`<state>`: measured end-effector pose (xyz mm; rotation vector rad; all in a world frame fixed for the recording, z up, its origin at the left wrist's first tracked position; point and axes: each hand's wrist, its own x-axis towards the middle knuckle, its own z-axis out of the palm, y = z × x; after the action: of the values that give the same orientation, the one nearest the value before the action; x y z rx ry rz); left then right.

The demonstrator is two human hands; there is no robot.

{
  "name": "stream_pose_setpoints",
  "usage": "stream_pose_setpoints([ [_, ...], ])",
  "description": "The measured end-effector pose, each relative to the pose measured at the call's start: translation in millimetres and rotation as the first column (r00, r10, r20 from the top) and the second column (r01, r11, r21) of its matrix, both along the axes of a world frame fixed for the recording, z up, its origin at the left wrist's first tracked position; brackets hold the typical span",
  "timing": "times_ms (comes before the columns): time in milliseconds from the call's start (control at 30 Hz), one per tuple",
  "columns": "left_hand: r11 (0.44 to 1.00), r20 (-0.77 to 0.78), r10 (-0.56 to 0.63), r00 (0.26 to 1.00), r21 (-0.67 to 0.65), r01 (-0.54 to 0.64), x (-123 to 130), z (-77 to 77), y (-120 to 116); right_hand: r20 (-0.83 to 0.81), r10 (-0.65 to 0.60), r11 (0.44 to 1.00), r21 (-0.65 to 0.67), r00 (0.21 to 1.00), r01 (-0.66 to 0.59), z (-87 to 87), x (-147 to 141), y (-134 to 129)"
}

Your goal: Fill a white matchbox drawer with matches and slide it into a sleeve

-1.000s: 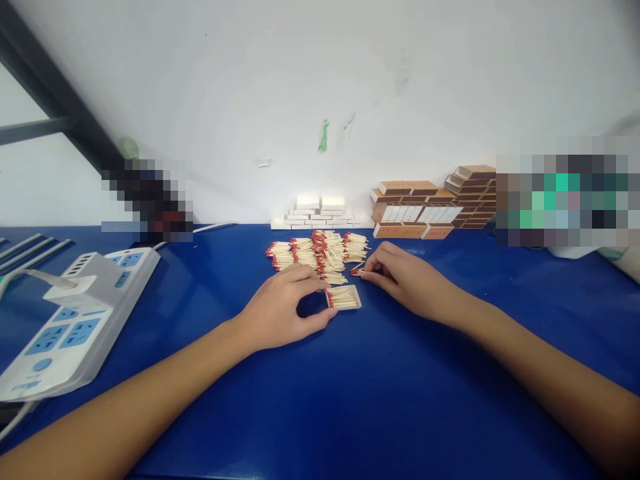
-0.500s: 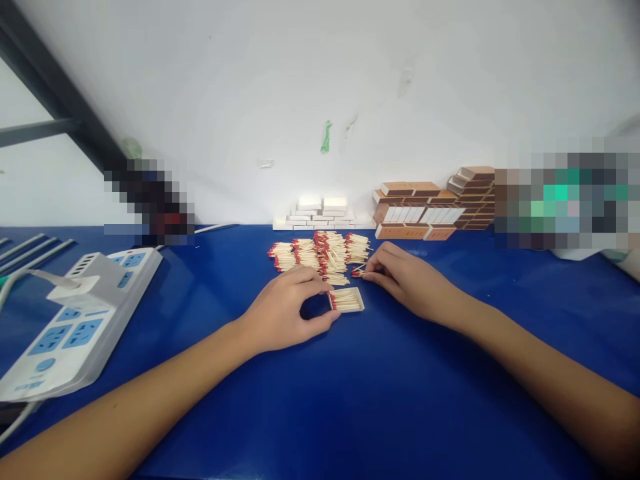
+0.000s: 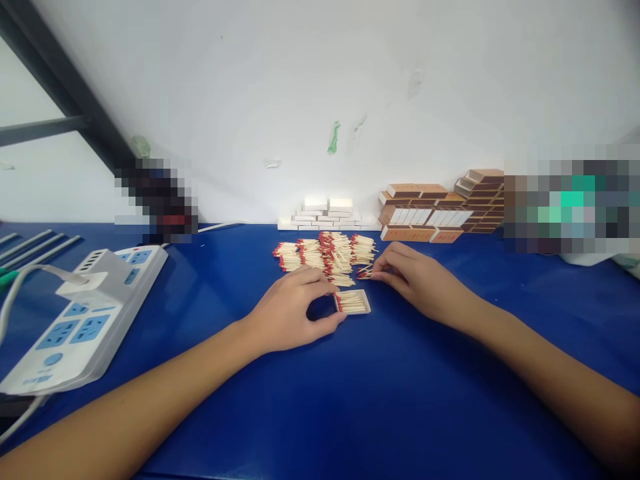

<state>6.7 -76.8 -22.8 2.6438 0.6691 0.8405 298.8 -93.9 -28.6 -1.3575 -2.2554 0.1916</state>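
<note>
My left hand [image 3: 297, 310] grips the left end of a small white matchbox tray [image 3: 369, 307] between thumb and fingers. Red-tipped matches [image 3: 353, 302] lie side by side in the tray, heads toward my left hand. To the right and slightly farther back, my right hand [image 3: 407, 275] is closed in a pinch on a few matches [image 3: 365, 272], their red heads pointing left. Just behind the tray spreads a large heap of loose matches [image 3: 335, 257], partly hidden by the fingers of my left hand.
Against the wall stand stacked white trays [image 3: 320, 217] and, right of them, stacked brown matchbox sleeves [image 3: 425, 213]. A white power strip [image 3: 95, 327] with a plugged-in adapter lies at the left on the blue table [image 3: 330, 413]. Blurred items sit at both back corners.
The whole view has shifted slightly, so everything appears a little farther right. Both hands keep nearly the same pose, and the match heads at my right fingertips show slightly more spread.
</note>
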Motion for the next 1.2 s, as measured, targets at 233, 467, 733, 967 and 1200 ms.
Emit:
stream_pose_setpoints([
  [233, 1.000, -0.007, 0.014, 1.000, -0.005, -0.014, 0.2, -0.4, 0.1, -0.071, -0.017, 0.997, 0.079, 0.997, 0.023, 15.3, -13.4, -9.8],
  [467, 0.999, -0.008, 0.038, 0.999, -0.014, -0.038, 1.6, 1.5, -0.4, -0.163, 0.076, 0.995, 0.069, 0.984, -0.065, 16.8, -45.2, -33.3],
  [733, 1.000, -0.007, 0.011, 1.000, -0.020, -0.012, 1.7, 2.2, -0.7, -0.123, 0.130, 0.991, 0.036, 0.984, -0.127, 7.9, -46.3, -32.9],
  [967, 0.999, 0.005, -0.023, 1.000, -0.027, 0.023, 2.7, 3.5, -2.7, -0.151, 0.138, 0.989, 0.078, 0.979, -0.128, 11.5, -48.4, -37.0],
  [1200, 0.995, 0.040, -0.096, 0.995, -0.031, 0.097, 4.1, 3.7, -5.3, -0.109, 0.162, 0.981, 0.126, 0.981, -0.148, 7.7, -52.7, -38.5],
])
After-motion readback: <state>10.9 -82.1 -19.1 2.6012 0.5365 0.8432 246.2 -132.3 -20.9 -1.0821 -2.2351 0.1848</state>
